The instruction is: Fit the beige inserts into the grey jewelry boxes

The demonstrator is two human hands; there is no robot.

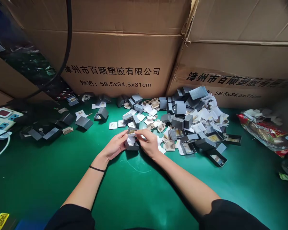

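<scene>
A small dark grey box (pixel 132 147) with its lid raised is just above the green table, in front of my body. My left hand (pixel 115 145) grips its left side, with the thumb near the lid. White paper (pixel 130 140) shows inside the box. My right hand (pixel 149 143) is closed at the box's right upper edge, its fingertips pinching the white paper. Just beyond my hands lie flat white cards (pixel 113 125) and crumpled beige paper inserts (pixel 161 126).
A heap of grey boxes (pixel 180 108) and white papers (pixel 212 111) spreads to the right. More grey boxes (pixel 84 123) lie left. Large cardboard cartons (pixel 115 51) wall off the back. A power strip (pixel 4 118) stands far left, a red plastic bag (pixel 268 134) far right.
</scene>
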